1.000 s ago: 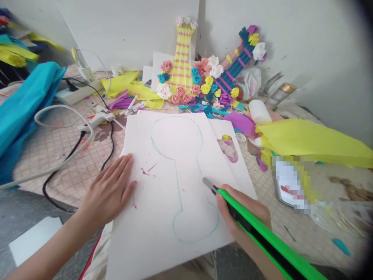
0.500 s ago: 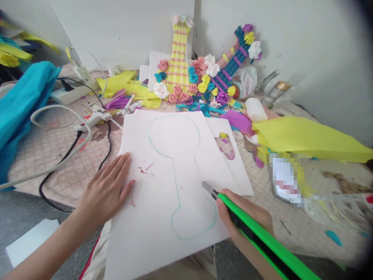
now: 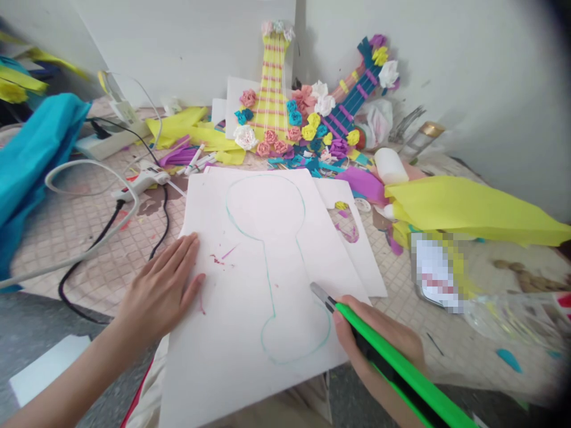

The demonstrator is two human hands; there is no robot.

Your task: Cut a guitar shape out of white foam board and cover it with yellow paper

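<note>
1. While the left hand (image 3: 165,291) lies flat on the white sheet (image 3: 214,356), fingers together, thumb apart, the right hand (image 3: 392,327) grips a green cutter (image 3: 401,371)
2. Blade (image 3: 319,292) tip sits at the outline's (image 3: 270,288) right side
3. Sheet overhangs table's (image 3: 49,238) near edge

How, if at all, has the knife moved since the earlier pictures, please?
Yes: judged against the drawn outline, the knife has moved slightly toward the outline's lower end.

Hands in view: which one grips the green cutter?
The right hand, gripping the cutter; the left hand lies palm down at the white sheet's left edge, without a tool.
</note>
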